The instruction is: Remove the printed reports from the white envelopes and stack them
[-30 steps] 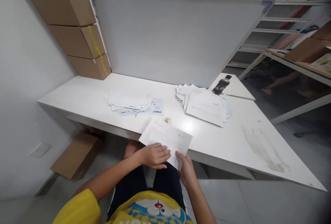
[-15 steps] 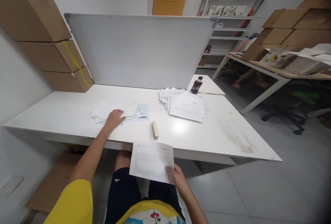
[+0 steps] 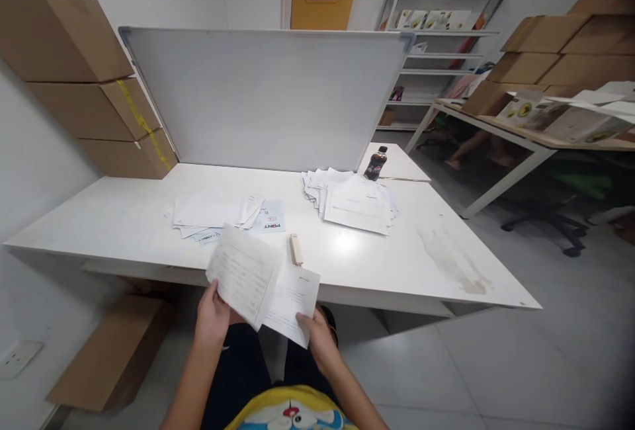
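Now left hand (image 3: 213, 314) pinches white printed paper (image 3: 243, 274); right hand (image 3: 320, 337) pinches a white rectangular sheet (image 3: 296, 301);
light grips should prevent creases.

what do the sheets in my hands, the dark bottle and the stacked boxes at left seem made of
Sheets: paper, matte, thin, with printed lines. Bottle: probably plastic, glossy from its highlights; possibly glass. Boxes: likely cardboard, matte, plain brown with straight edges.
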`<action>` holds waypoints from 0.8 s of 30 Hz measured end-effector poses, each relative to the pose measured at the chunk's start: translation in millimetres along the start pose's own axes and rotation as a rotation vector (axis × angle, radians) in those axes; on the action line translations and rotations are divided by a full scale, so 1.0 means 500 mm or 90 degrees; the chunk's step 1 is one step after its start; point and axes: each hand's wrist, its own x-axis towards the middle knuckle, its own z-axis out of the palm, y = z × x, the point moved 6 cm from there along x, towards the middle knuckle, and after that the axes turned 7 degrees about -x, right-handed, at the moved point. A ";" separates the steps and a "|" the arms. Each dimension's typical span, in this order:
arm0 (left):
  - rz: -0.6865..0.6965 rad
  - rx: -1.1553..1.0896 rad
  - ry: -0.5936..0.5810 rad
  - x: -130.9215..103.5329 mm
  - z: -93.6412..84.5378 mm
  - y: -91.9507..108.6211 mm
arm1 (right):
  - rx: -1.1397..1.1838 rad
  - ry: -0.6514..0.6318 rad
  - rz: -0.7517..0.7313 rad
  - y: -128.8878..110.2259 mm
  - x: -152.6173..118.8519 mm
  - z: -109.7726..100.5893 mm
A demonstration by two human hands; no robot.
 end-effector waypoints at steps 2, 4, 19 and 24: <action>-0.020 0.043 0.014 -0.035 -0.053 -0.043 | 0.036 -0.034 -0.002 -0.001 -0.003 0.029; 0.016 0.101 0.054 -0.060 -0.099 -0.069 | 0.054 -0.067 -0.002 -0.003 -0.005 0.053; 0.103 0.166 -0.192 -0.074 0.004 -0.062 | -0.091 0.005 -0.125 -0.077 -0.025 0.025; 0.187 0.233 -0.298 -0.072 0.071 -0.036 | -0.200 0.041 -0.242 -0.191 -0.033 -0.004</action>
